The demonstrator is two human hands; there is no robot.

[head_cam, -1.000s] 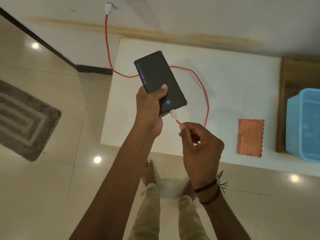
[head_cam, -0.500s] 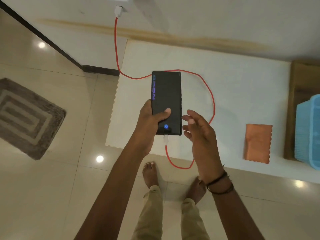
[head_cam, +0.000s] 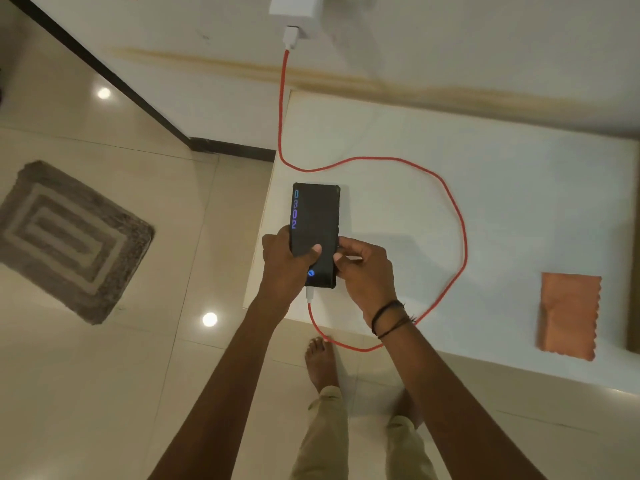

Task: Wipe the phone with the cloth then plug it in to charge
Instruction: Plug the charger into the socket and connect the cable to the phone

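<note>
A black phone [head_cam: 315, 220] with a lit screen is held over the left edge of the white table [head_cam: 502, 209]. My left hand [head_cam: 282, 265] grips its lower left side, thumb on the screen. My right hand [head_cam: 363, 271] holds its lower right edge with curled fingers. A red cable [head_cam: 457, 216] is plugged into the phone's bottom end, loops across the table and runs up to a white charger [head_cam: 294, 12] on the wall. An orange cloth [head_cam: 568, 315] lies flat on the table at the right.
A grey patterned mat [head_cam: 69, 237] lies on the tiled floor at the left. A brown wooden surface [head_cam: 633, 306] borders the table at the far right. My bare feet stand below the table's front edge, where the cable's loop hangs over.
My right hand, open beside the phone half a second ago, has closed on its right edge. The phone has turned upright and shifted left toward the table's edge. The cable stays plugged in.
</note>
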